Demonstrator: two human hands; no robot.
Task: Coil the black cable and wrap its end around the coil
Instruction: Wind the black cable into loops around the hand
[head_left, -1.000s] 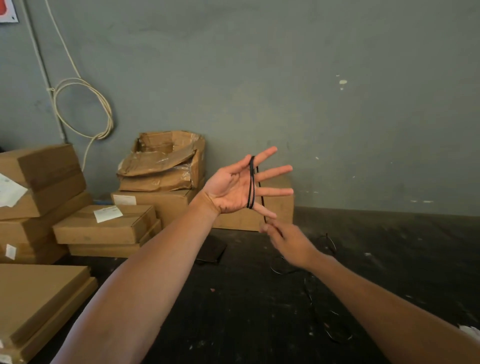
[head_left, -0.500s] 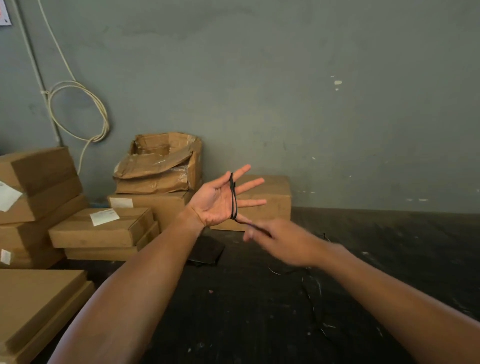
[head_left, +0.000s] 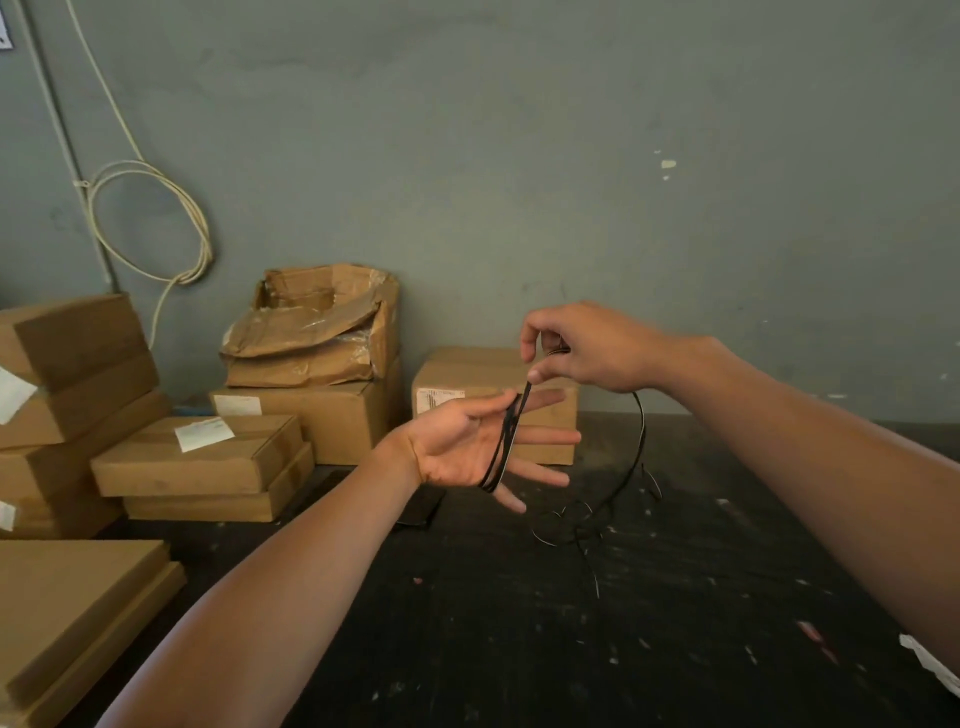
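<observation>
- Reaching in from the bottom corners, two bare forearms meet above a dark, scuffed surface (head_left: 519, 649) flecked with pale marks.
- Loose turns of the black cable (head_left: 641, 431) lie tangled on that surface just right of and below the left hand, and one strand rises from them in a curve toward the right hand.
- The left hand (head_left: 467, 447) is held flat and open, palm turned up and toward the right, fingers spread and pointing right.
- Several loops of the cable run across this palm at the base of the fingers, from beside the thumb down to the little-finger edge; the hand does not close on them.
- The right hand (head_left: 587, 348) hovers just above and to the right of the left hand's fingers, knuckles up, thumb and forefinger pinched on the cable.
- From that pinch a short taut stretch slants down to the loops on the left palm; the rest of the right hand's fingers are curled loosely.
- Beyond the hands, a closed cardboard box (head_left: 452, 374) with a white label sits on the surface against the wall.
- Farther left stand more cardboard boxes (head_left: 197, 457), one torn open on top.
- A grey-green wall (head_left: 571, 156) closes the back, with a coil of cream cord (head_left: 150, 223) hanging at its left.
</observation>
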